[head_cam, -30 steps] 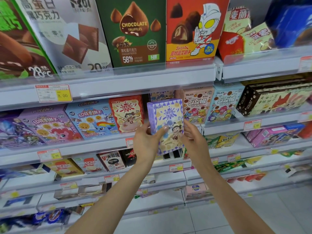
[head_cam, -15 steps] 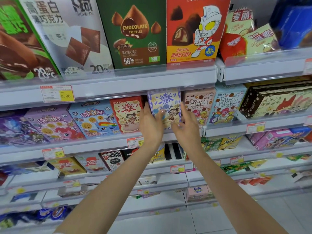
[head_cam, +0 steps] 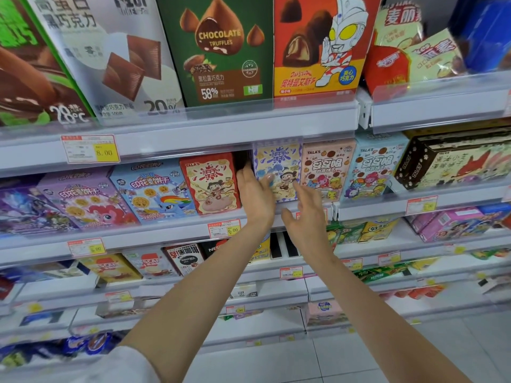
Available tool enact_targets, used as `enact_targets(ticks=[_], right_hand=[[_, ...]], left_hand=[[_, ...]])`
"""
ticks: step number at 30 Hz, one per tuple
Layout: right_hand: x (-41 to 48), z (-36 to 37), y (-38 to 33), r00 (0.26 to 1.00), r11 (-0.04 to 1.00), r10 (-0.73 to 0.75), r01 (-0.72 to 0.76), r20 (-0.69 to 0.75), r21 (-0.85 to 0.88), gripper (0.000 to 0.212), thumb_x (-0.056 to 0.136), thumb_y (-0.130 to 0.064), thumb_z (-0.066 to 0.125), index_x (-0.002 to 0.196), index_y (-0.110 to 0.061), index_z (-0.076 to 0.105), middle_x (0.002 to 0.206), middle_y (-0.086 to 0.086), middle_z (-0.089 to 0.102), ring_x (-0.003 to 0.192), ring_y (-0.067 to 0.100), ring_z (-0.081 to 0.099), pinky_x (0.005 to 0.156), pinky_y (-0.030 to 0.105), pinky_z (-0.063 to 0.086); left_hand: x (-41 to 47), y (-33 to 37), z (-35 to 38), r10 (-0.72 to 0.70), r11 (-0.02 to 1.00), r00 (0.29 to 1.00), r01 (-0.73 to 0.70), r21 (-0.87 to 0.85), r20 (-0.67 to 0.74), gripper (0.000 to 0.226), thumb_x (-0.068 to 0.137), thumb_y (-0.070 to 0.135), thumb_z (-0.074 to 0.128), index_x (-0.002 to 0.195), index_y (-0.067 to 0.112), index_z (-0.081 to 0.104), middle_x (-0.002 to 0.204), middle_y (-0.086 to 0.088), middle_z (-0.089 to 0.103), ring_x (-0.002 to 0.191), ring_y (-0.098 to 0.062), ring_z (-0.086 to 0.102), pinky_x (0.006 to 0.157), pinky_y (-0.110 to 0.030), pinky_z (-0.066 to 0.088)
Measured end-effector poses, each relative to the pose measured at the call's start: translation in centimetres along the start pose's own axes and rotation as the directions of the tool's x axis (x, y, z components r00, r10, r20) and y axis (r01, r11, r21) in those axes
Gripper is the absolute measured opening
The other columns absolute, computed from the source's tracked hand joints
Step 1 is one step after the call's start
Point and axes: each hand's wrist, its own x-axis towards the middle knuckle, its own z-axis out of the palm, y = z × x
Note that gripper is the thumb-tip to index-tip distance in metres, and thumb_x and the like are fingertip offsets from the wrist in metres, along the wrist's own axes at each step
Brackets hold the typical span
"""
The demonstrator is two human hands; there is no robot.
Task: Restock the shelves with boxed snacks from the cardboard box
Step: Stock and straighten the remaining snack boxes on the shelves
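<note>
While L hand [head_cam: 255, 193] grips purple box [head_cam: 278, 168] on shelf [head_cam: 171, 230]; R hand [head_cam: 307, 214] open, empty.

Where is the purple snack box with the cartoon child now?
The purple snack box stands centre, on the second shelf, between the red box and the pink box; the left hand touches it.

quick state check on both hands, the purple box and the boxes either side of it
purple snack box: upright in its slot on the shelf, face out
left hand: gripping the purple box's left edge, thumb on its front
right hand: open, fingers spread, fingertips at the box's lower right
red snack box: upright, left of a dark gap
pink snack box: upright, right of the purple box
</note>
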Motion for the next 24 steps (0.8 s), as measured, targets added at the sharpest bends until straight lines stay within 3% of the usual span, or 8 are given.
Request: enact_targets(ticks=[3,6,7,12,15,18,21,24], right_hand=[[-0.4,-0.2,0.5,1.000,0.999,-0.001,0.002,-0.028,0.036,0.049,0.086,0.000,0.057,0.132,-0.013,0.050,0.131,0.006,0.042,0.117,0.020,0.048,0.093,0.014,0.035],[-0.8,-0.6,0.7,1.000,0.996,0.018,-0.017,-0.007,0.089,0.043,0.085,0.004,0.056,0.125,-0.013,0.055,0.120,-0.003,0.042,0.108,0.017,0.051,0.094,0.036,0.047],[-0.9,-0.7,0.7,1.000,0.996,0.013,-0.013,-0.003,0.093,0.042,0.086,0.004,0.055,0.124,-0.013,0.056,0.118,-0.005,0.042,0.107,0.016,0.052,0.092,0.039,0.049],[-1.1,-1.3,1.0,1.000,0.994,-0.011,0.012,-0.008,0.111,0.037,0.086,0.004,0.055,0.118,-0.014,0.059,0.116,-0.004,0.046,0.104,0.018,0.056,0.085,0.040,0.052],[-1.2,-1.6,0.9,0.999,0.994,-0.032,0.032,-0.007,0.103,0.035,0.086,0.004,0.055,0.116,-0.014,0.060,0.114,-0.004,0.047,0.102,0.017,0.057,0.083,0.036,0.053],[-1.1,-2.2,0.8,0.999,0.995,-0.045,0.045,0.001,0.088,0.033,0.087,0.004,0.055,0.114,-0.014,0.061,0.113,-0.003,0.049,0.098,0.015,0.057,0.080,0.022,0.051],[-0.9,-2.8,1.0,0.997,0.996,-0.071,0.071,0.001,0.058,0.031,0.086,0.005,0.056,0.111,-0.012,0.062,0.114,0.004,0.053,0.095,0.014,0.056,0.074,0.004,0.044],[-0.7,-3.4,1.1,0.998,0.997,-0.064,0.063,0.015,0.049,0.030,0.087,0.004,0.055,0.110,-0.013,0.063,0.115,0.004,0.054,0.096,0.013,0.057,0.073,0.001,0.042]], left_hand=[[0.1,0.1,0.3,-0.005,1.000,1.000,0.005,-0.027,-0.005,0.045,0.095,0.007,0.049,0.138,0.000,0.038,0.132,-0.017,0.043,0.118,-0.028,0.046,0.094,-0.026,0.038],[0.3,-0.6,0.3,-0.026,0.998,1.000,0.026,-0.052,0.001,0.048,0.094,-0.004,0.045,0.140,0.000,0.034,0.139,-0.016,0.039,0.125,-0.024,0.042,0.087,0.000,0.031],[0.3,-0.9,0.3,-0.025,0.998,1.000,0.025,-0.052,-0.002,0.050,0.093,-0.005,0.045,0.141,0.001,0.032,0.141,-0.015,0.038,0.128,-0.023,0.040,0.088,0.001,0.027],[0.4,-1.9,0.8,-0.065,0.996,0.995,0.069,-0.061,0.079,0.063,0.089,0.006,0.058,0.144,0.006,0.028,0.140,-0.016,0.039,0.123,-0.027,0.044,0.105,-0.035,0.037],[0.4,-2.0,1.2,-0.157,0.982,0.977,0.170,-0.084,0.146,0.090,0.079,0.027,0.073,0.146,0.004,0.017,0.146,-0.015,0.033,0.131,-0.028,0.039,0.106,-0.044,0.036],[1.0,-2.3,1.4,-0.237,0.957,0.955,0.262,-0.128,0.179,0.101,0.073,0.032,0.079,0.147,0.005,0.015,0.147,-0.012,0.035,0.136,-0.026,0.033,0.111,-0.043,0.032],[1.8,-2.3,1.5,-0.276,0.945,0.936,0.306,-0.118,0.218,0.097,0.072,0.029,0.080,0.145,0.005,0.021,0.141,-0.012,0.045,0.131,-0.026,0.042,0.108,-0.042,0.035],[2.5,-1.8,1.4,-0.300,0.941,0.918,0.330,-0.078,0.258,0.081,0.074,0.023,0.079,0.138,0.004,0.033,0.132,-0.012,0.053,0.122,-0.028,0.050,0.104,-0.041,0.041]])
